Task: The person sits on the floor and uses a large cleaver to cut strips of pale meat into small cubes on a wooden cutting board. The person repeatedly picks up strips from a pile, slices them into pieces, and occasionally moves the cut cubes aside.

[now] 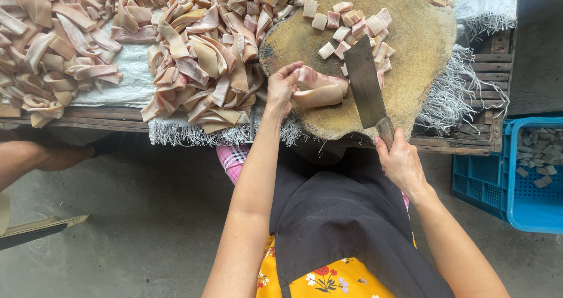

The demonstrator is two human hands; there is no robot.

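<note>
Left hand [282,87] pinching strips [319,90] on block [422,40], right hand [400,163] gripping cleaver [365,84], blade just right of strips, cubes [355,28] beyond

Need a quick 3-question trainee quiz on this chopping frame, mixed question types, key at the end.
1. True or false: the right hand grips the cleaver by its handle.
2. What does the left hand hold on the round wooden block? A) a folded pale strip of meat B) a knife C) a cloth
3. Fill in: the cut cubes lie on the block on the ____ side of the blade from the person.

Key: 1 true; 2 A, the folded strip; 3 far.
</note>
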